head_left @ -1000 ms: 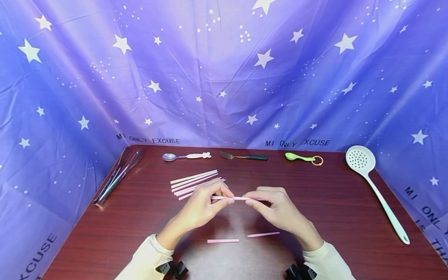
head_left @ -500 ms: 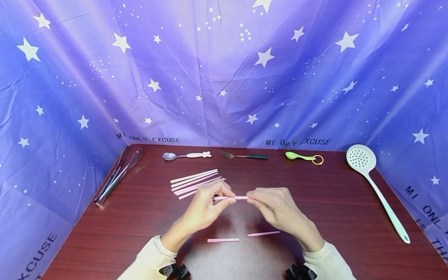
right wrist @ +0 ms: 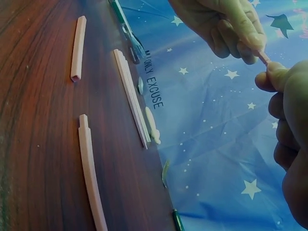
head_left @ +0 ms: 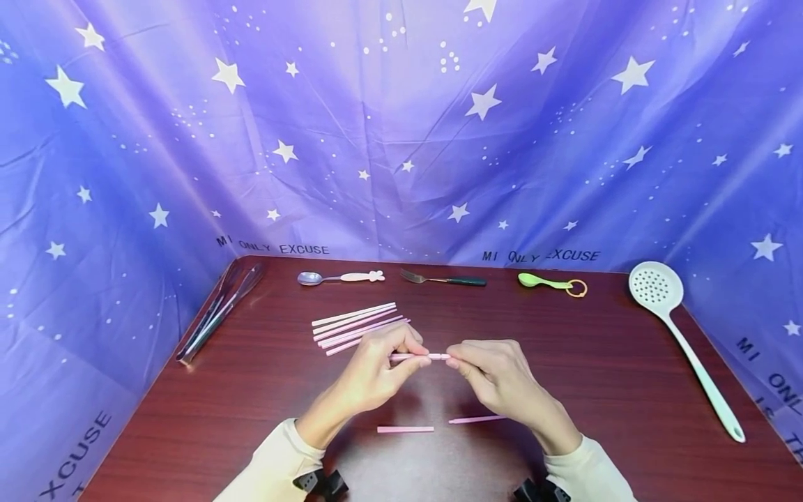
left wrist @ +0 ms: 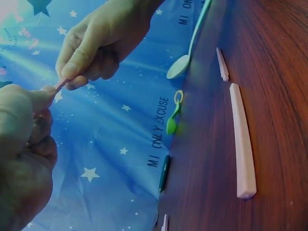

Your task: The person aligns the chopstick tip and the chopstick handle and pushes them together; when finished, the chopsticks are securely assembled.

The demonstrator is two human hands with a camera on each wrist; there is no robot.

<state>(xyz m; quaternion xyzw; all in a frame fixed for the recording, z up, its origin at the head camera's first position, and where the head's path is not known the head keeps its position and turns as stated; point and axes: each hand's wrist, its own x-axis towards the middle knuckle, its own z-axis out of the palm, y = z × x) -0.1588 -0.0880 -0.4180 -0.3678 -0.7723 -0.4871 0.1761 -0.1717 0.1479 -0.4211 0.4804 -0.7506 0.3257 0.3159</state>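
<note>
Between the two hands a slim pink stick (head_left: 438, 356) is held level above the table, with a joint line showing in the short stretch between the fingertips. My left hand (head_left: 379, 369) pinches its left part between thumb and forefinger. The right hand (head_left: 505, 376) pinches the other end, its fingers curled in and hiding the rest. Below them on the table lie two loose pieces: a square pink stick (left wrist: 244, 144) and a pink stick with a narrowed end (right wrist: 90, 168). Several more pink and white sticks (head_left: 351, 324) lie side by side beyond the left hand.
Along the table's back edge lie a spoon (head_left: 341, 277), a fork (head_left: 442, 279) and a green spoon (head_left: 542, 281) with a ring. A whisk (head_left: 219, 314) lies at left, a pale skimmer (head_left: 686, 348) at right. A starry curtain (head_left: 401, 139) surrounds the table.
The right fingers have curled further in and cover the stick's right part, which showed along them earlier. The left hand keeps its pinch. The head view has shifted slightly.
</note>
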